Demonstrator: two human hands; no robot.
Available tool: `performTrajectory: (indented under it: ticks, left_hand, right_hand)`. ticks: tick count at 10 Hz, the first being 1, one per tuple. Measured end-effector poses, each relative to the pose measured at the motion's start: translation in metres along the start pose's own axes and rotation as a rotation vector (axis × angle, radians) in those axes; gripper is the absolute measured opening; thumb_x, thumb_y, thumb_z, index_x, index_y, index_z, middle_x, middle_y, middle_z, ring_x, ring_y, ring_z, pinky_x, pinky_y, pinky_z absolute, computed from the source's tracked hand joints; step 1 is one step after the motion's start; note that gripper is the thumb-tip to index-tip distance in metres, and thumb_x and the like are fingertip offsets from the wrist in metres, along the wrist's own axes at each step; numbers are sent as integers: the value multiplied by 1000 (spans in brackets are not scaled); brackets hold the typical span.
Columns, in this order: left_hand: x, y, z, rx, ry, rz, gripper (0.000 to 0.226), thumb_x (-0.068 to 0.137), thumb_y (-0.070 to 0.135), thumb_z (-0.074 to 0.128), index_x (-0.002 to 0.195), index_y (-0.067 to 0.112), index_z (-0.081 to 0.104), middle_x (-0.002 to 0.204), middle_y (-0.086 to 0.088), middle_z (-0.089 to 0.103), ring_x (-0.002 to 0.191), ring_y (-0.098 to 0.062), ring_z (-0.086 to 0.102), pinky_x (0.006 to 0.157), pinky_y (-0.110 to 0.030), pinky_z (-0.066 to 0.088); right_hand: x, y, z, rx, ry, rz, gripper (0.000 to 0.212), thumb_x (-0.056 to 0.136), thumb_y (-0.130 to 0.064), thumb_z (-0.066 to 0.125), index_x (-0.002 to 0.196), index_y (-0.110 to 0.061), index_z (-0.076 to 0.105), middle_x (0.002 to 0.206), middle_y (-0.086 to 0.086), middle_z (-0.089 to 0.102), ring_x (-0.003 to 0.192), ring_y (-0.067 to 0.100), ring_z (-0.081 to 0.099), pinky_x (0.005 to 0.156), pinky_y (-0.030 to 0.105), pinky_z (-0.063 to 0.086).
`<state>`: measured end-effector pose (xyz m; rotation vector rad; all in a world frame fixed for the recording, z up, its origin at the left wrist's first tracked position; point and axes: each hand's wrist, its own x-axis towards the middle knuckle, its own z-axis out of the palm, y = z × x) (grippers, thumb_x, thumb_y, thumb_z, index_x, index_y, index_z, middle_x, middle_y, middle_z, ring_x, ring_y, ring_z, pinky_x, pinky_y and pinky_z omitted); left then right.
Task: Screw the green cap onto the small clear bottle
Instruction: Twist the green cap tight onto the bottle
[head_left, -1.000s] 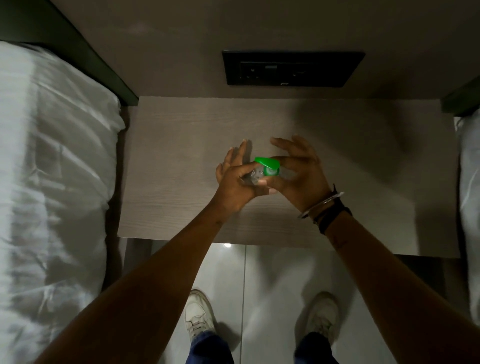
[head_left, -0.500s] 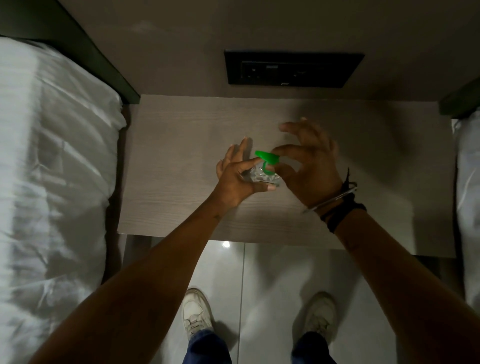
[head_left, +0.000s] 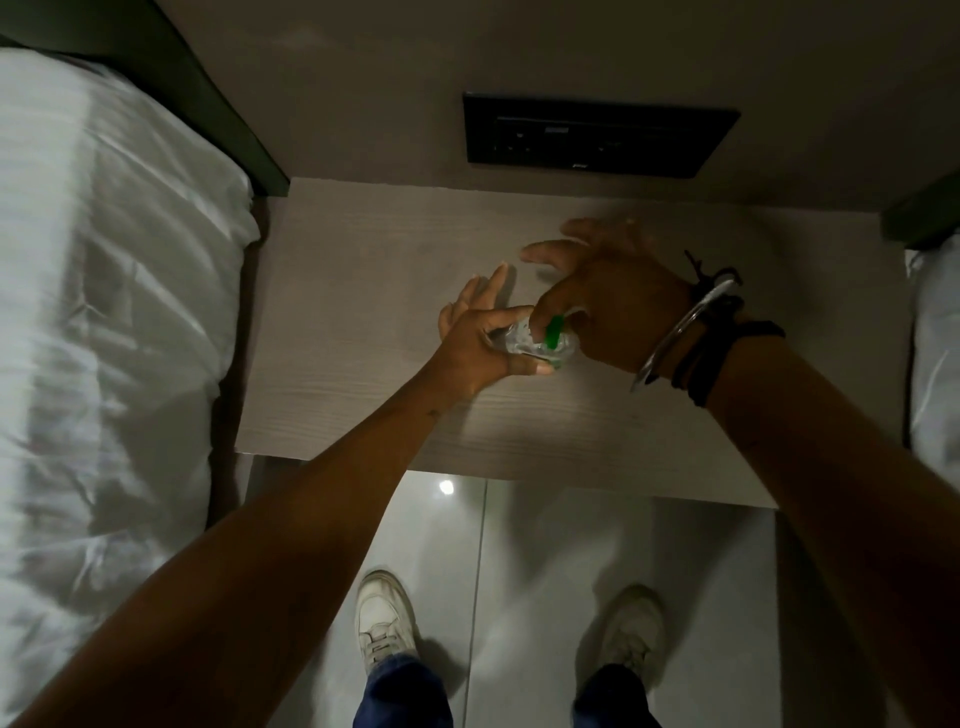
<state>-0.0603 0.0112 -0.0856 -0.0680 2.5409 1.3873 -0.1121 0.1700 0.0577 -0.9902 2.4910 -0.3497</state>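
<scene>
A small clear bottle (head_left: 524, 343) is held above the wooden bedside table (head_left: 363, 332). My left hand (head_left: 478, 348) grips the bottle between thumb and index finger, its other fingers stretched out. The green cap (head_left: 554, 332) sits on the bottle's top, and only a narrow strip of it shows. My right hand (head_left: 613, 306) comes from the right and pinches the cap with thumb and index finger, the remaining fingers spread and blurred. Much of the bottle is hidden by both hands.
A bed with white sheets (head_left: 104, 332) lies to the left, and another white-covered edge (head_left: 935, 353) to the right. A black switch panel (head_left: 597, 135) is on the wall behind the table. My shoes (head_left: 384, 618) stand on the glossy tiled floor below.
My right hand has rotated over the cap, wrist swinging up and right, so the cap now shows as a thin strip. My left hand has held the bottle in about the same place.
</scene>
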Motion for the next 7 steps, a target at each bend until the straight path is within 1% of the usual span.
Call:
performTrajectory:
  ticks: [1,2,3,4,5,6,7]
  left_hand:
    - [1,-3,-1,28,1,2,60,53,49,83,107,51,57,161,5,11,141,-11,-6,113,-52,-11]
    - [0,-4,0,38,1,5,62,55,48,83,112,45,61,161,4,10,143,-14,-6,113,-51,-10]
    - [-1,-3,1,25,23,-2,63,55,45,85,114,38,63,161,4,12,140,-10,-6,113,-48,-11]
    - [0,0,0,52,21,-11,65,55,43,85,116,33,64,161,4,12,142,-13,-6,113,-46,-10]
    - [0,-1,-1,64,13,-22,63,54,45,85,113,36,65,161,4,11,146,-19,-4,111,-42,-10]
    - [-3,2,0,60,9,-44,65,51,48,85,111,42,62,161,5,11,146,-18,-4,112,-44,-10]
    - [-12,-1,-10,151,-7,-103,99,46,55,85,134,45,41,162,3,1,146,-18,-9,113,-45,-10]
  right_hand:
    - [-2,-1,-1,-28,-25,-3,27,80,-11,64,93,-34,69,153,-7,27,144,28,7,114,64,1]
    - [-5,-1,1,-38,-22,-20,29,80,-11,63,97,-34,69,154,-6,27,143,29,8,114,65,2]
    - [-7,-1,2,-28,-5,-20,30,80,-11,63,98,-34,69,154,-5,28,143,30,10,114,65,4]
    - [-7,-2,1,-49,-3,-14,29,81,-13,63,100,-35,68,154,-5,28,143,30,10,114,64,7]
    - [-8,-3,1,-38,-30,0,31,80,-15,64,103,-35,66,154,-6,25,143,29,8,114,64,6]
    - [-12,-3,1,-50,-30,-5,38,79,-22,67,114,-36,60,156,-3,21,143,29,7,114,64,8]
    - [-22,0,4,-60,47,13,45,81,-25,65,124,-33,52,156,0,20,144,29,8,115,62,9]
